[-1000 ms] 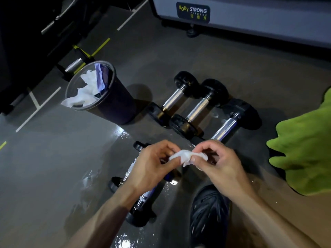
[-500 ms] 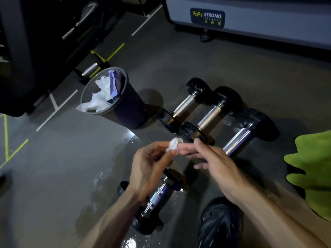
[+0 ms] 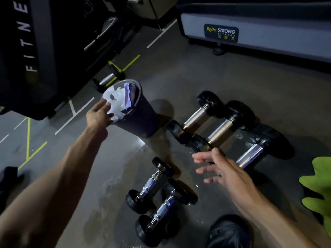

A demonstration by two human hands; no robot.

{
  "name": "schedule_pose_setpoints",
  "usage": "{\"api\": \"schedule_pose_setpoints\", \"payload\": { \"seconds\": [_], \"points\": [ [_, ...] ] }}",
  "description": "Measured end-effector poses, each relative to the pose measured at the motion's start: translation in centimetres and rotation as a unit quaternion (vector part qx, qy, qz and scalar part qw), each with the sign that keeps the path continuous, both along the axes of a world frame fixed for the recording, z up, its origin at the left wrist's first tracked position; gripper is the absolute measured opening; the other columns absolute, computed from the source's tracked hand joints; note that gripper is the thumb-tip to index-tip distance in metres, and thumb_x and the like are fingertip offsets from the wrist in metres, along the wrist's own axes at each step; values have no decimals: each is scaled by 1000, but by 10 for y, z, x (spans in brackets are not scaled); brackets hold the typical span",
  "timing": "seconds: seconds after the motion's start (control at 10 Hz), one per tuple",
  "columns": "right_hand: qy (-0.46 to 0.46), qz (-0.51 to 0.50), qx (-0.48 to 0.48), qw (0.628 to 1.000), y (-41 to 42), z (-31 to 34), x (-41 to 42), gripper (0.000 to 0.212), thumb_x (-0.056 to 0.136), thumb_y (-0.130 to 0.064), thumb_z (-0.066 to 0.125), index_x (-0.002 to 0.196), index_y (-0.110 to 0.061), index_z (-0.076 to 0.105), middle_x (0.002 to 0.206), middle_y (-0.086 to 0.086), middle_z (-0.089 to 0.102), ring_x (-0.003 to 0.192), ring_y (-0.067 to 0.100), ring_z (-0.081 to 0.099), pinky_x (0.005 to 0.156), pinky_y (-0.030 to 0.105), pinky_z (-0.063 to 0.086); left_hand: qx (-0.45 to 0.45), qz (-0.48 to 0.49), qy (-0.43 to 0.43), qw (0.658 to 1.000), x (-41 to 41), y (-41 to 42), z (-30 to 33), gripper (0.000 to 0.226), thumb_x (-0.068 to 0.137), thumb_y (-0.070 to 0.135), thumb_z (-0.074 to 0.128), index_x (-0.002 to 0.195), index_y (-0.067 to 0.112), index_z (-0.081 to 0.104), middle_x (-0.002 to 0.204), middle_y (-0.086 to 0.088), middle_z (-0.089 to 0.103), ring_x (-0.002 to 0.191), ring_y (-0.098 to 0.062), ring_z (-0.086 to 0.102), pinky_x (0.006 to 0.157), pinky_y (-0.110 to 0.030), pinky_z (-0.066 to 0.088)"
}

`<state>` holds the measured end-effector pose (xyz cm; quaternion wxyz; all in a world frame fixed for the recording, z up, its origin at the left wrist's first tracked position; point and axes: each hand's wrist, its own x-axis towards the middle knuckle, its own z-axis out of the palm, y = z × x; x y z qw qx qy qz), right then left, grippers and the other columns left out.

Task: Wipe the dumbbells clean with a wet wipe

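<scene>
Dim gym floor (image 3: 206,83) here, dark grey with some wet patches shining in the middle. The left hand (image 3: 100,113) is stretched out to the rim of a dark bin (image 3: 141,119), fingers loose and spread right at the pile of white used wipes (image 3: 115,101) stuffed inside; I can't tell if it's pinching one of them or if its grip is already released, the hand is a bit blurred. The right hand (image 3: 220,167) hovers open over the floor, fingers splayed, grasping nothing. Three big dumbbells (image 3: 222,129) with black ends and shiny metal handles lie side by side just right of the bin, touching each other, and the right hand's fingertips sit in front of the nearest one. Two smaller dumbbells (image 3: 157,197) lie closer to the camera, side by side, on the wet part of the floor between the two arms. A black shoe (image 3: 229,231) shows at the bottom edge, something bright green (image 3: 318,192) pokes in at the right, and a grey machine base with a "BODY STRONG" label (image 3: 221,33) runs along the top right. One more little dumbbell (image 3: 107,79) sits behind the bin by the yellow floor lines.
</scene>
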<state>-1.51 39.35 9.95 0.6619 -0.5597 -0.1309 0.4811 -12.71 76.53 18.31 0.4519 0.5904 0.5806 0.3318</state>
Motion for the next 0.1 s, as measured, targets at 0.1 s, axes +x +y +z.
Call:
{"api": "schedule_pose_setpoints", "payload": {
  "seconds": [0.1],
  "points": [
    [20,-24,0,1000,-8,2,1,55,97,-52,35,109,-19,78,111,1,76,95,22,72,77,35,55,28,-32,53,998,-3,-19,-11,37,102,8,58,138,17,67,114,-4,70,80,-15,59,66,-23,48]
  ]
}}
